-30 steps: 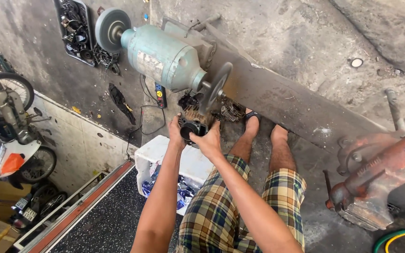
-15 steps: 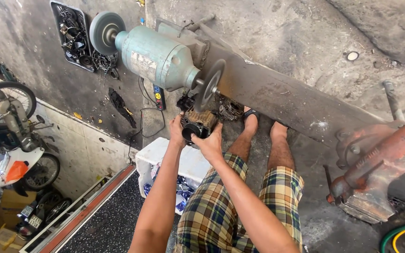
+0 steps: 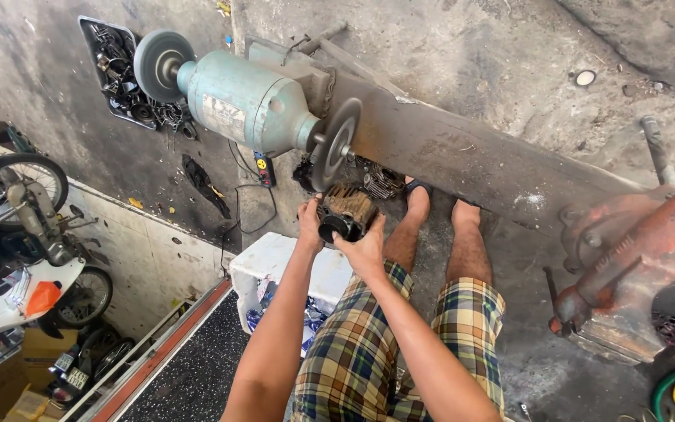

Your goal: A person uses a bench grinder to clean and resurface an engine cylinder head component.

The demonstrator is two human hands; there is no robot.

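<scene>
Surface (image 3: 462, 160) carries the bench grinder (image 3: 248, 101), landmark here. Red vise (image 3: 626, 258) sits well right of the grinder, white box (image 3: 275, 262) on the floor below it. Finned engine cylinder (image 3: 345, 212) is just below the grinder's right wheel (image 3: 335, 143), top edge close to the rim; can't tell if touching. Bore axis points back toward the person, fins face the wheel. Left hand (image 3: 310, 223) and right hand (image 3: 365, 246) both grasp the cylinder from opposite sides, equally near.
</scene>
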